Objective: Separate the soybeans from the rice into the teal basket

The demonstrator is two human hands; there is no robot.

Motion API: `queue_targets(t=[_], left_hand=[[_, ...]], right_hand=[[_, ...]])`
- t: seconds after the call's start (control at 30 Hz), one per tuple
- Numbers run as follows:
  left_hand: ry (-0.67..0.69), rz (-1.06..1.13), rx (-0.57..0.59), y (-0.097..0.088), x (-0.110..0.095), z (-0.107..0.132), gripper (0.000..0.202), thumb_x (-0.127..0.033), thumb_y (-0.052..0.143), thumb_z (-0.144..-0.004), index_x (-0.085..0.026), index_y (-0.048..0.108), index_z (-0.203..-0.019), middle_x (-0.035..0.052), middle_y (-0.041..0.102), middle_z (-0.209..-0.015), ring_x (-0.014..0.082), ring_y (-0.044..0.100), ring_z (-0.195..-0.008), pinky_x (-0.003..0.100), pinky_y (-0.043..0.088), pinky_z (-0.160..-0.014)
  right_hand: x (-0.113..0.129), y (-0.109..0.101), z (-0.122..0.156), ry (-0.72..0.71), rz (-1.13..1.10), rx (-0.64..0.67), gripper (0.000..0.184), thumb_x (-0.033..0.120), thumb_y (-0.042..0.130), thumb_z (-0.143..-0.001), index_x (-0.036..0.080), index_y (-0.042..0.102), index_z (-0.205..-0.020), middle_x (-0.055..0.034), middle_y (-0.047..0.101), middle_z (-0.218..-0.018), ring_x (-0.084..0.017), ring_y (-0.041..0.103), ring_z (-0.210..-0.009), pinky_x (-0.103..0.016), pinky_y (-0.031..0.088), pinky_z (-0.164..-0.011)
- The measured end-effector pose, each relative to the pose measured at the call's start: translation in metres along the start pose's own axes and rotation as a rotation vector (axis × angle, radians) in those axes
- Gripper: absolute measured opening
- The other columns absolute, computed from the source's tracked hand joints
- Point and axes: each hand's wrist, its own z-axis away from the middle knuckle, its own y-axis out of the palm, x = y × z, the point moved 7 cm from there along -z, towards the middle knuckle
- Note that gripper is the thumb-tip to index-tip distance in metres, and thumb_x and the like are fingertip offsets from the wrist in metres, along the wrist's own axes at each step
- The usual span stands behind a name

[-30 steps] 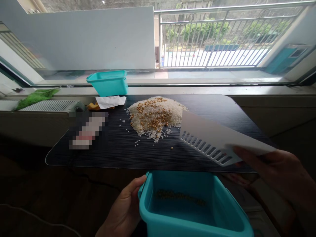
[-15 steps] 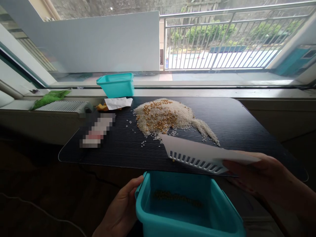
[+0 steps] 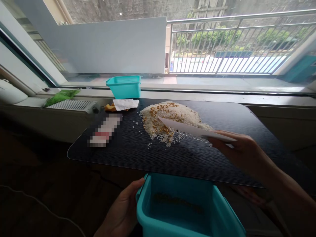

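Observation:
My right hand (image 3: 234, 148) grips a white slotted plastic scoop (image 3: 187, 130) by its near end. The scoop's far edge rests against the near side of a pile of white rice mixed with yellow beans (image 3: 170, 117) on the black table (image 3: 153, 154). Below the table's front edge, my left hand (image 3: 123, 210) holds the left wall of a teal plastic bin (image 3: 182, 210). A thin line of yellow beans lies on the bin's bottom.
A second teal bin (image 3: 124, 86) stands on the window sill behind the table. A white paper (image 3: 125, 104) over something orange lies at the table's back left. A blurred flat packet (image 3: 105, 130) lies left of the pile. A green cloth (image 3: 61, 96) rests on the radiator.
My right hand carried the scoop from above the near bin forward and to the left, up to the pile. My left hand kept its hold on the bin.

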Motion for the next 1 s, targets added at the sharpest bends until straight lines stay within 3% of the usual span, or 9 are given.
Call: queue_targets(t=[0.2,0.33,0.47,0.73,0.87,1.0], left_hand=[[0.001,0.013,-0.027,0.002,-0.001,0.002,0.012,-0.015,0.059,-0.08,-0.009,0.069,-0.08,0.009,0.072,-0.072,0.0227,0.069,-0.077,0.036,0.052,-0.079],[0.017,0.002,-0.074,0.004,-0.004,0.005,0.014,-0.014,0.057,-0.081,-0.009,0.069,-0.076,0.0091,0.072,-0.069,0.0234,0.069,-0.076,0.036,0.053,-0.078],[0.032,-0.011,-0.105,0.0,-0.006,0.004,0.012,-0.014,0.059,-0.079,-0.011,0.068,-0.072,0.0078,0.072,-0.068,0.023,0.069,-0.075,0.036,0.053,-0.078],[0.005,-0.005,-0.035,0.0,-0.005,0.003,0.013,-0.016,0.059,-0.079,-0.01,0.069,-0.073,0.0078,0.071,-0.066,0.0228,0.069,-0.073,0.035,0.053,-0.077],[0.0,-0.003,-0.038,0.0,-0.005,0.002,0.015,-0.016,0.058,-0.08,-0.009,0.069,-0.074,0.0083,0.071,-0.064,0.0217,0.068,-0.067,0.034,0.053,-0.074],[-0.001,-0.021,-0.055,-0.005,-0.008,0.002,0.016,-0.017,0.058,-0.081,-0.009,0.069,-0.071,0.0075,0.07,-0.062,0.0184,0.066,-0.06,0.031,0.054,-0.067]], right_hand=[[-0.002,0.017,-0.009,-0.012,0.002,0.082,0.029,0.036,0.049,-0.088,0.019,0.069,-0.1,-0.0046,0.069,-0.097,-0.015,0.059,-0.08,-0.022,0.047,-0.065],[-0.005,0.019,-0.01,-0.019,-0.022,0.088,0.029,0.037,0.05,-0.087,0.017,0.07,-0.095,-0.0045,0.069,-0.088,-0.015,0.06,-0.077,-0.023,0.047,-0.067],[-0.007,0.018,-0.006,0.002,-0.056,0.105,0.03,0.039,0.052,-0.086,0.017,0.07,-0.094,-0.0037,0.069,-0.084,-0.015,0.061,-0.075,-0.023,0.048,-0.065],[-0.009,0.015,0.006,0.016,-0.072,0.113,0.03,0.039,0.054,-0.084,0.018,0.072,-0.096,-0.0044,0.072,-0.087,-0.016,0.064,-0.076,-0.024,0.05,-0.067],[-0.01,0.013,0.011,0.037,-0.071,0.113,0.033,0.043,0.054,-0.082,0.019,0.072,-0.096,-0.0061,0.072,-0.095,-0.02,0.065,-0.083,-0.028,0.052,-0.073],[-0.007,0.006,0.011,0.062,-0.086,0.064,0.038,0.051,0.055,-0.079,0.02,0.074,-0.091,-0.0068,0.073,-0.088,-0.021,0.065,-0.075,-0.031,0.053,-0.071]])
